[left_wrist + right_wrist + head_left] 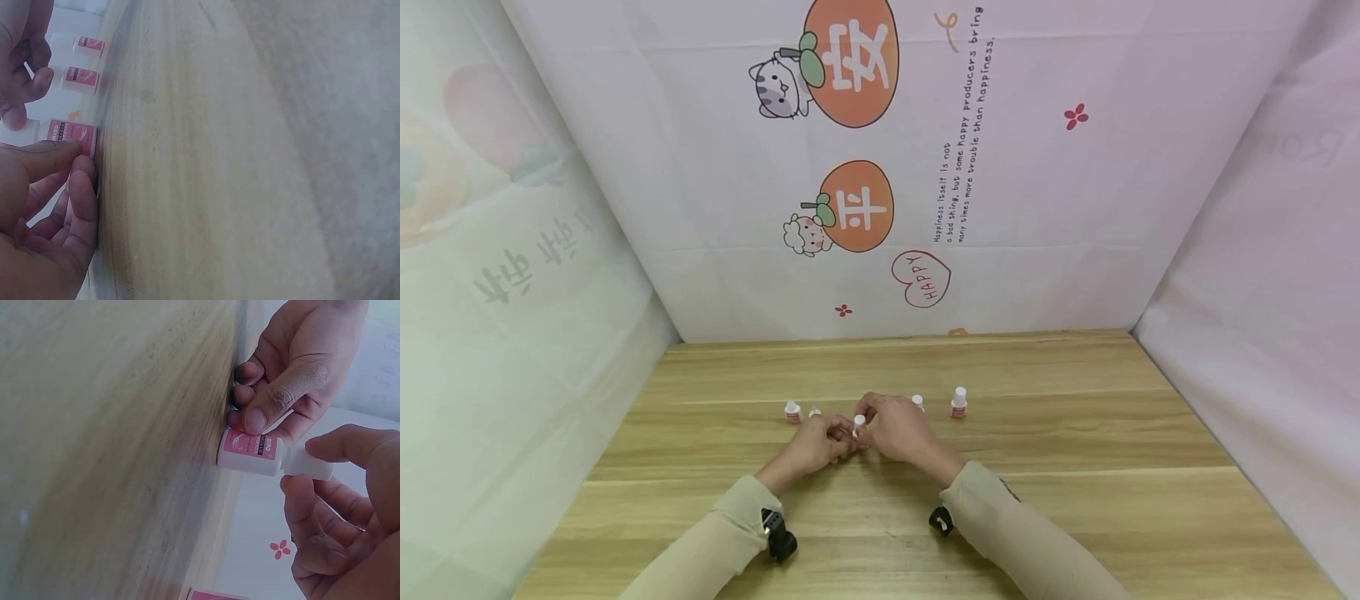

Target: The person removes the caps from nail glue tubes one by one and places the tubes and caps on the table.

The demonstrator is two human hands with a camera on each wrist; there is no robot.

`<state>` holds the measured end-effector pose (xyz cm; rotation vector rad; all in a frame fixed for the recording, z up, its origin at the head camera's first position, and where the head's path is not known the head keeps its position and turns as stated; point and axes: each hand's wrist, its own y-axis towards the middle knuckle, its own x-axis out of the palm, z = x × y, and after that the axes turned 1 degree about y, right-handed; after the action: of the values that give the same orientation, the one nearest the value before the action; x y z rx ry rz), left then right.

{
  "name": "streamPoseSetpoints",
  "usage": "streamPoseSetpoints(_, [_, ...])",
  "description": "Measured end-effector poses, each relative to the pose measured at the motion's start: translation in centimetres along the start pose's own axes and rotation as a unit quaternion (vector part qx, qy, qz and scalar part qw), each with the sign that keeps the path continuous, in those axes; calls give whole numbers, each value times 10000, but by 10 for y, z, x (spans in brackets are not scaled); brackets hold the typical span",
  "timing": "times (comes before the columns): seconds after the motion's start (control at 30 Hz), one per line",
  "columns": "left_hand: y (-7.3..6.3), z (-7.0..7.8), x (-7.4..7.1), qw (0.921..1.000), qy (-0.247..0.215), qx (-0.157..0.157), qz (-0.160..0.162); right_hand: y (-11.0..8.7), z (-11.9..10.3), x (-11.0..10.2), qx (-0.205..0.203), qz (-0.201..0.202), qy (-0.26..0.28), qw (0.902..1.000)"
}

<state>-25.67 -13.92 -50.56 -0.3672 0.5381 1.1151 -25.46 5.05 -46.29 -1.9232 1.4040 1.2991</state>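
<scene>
A small white bottle [250, 453] with a pink label stands upright on the table between the two hands. My left hand [815, 443] pinches its lower body, thumb [53, 156] lying across the label. Around the white cap [307, 464], the thumb and fingers of my right hand [897, 427] take a pinching hold. The cap sits at the bottle's neck; whether it is loose or tight cannot be seen.
Two similar bottles stand left of the hands, one at the far left [793, 412] and one partly hidden [815, 412]. To the right are a bottle [917, 402] behind my right hand and another bottle [959, 402]. White printed cloth [1030, 208] walls the wooden table [1075, 483].
</scene>
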Motion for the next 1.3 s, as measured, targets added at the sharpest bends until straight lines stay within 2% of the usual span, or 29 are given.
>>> streamPoseSetpoints(0.8, [2, 1, 1, 9998, 8, -174, 67, 1, 0, -3, 48, -15, 49, 10000])
streamPoseSetpoints(1.03, [1, 1, 0, 10000, 26, -37, 27, 1, 0, -2, 96, -46, 51, 9999])
streamPoseSetpoints(1.3, [1, 1, 1, 10000, 20, -28, 11, 0, -1, -3, 43, -68, 30, 10000])
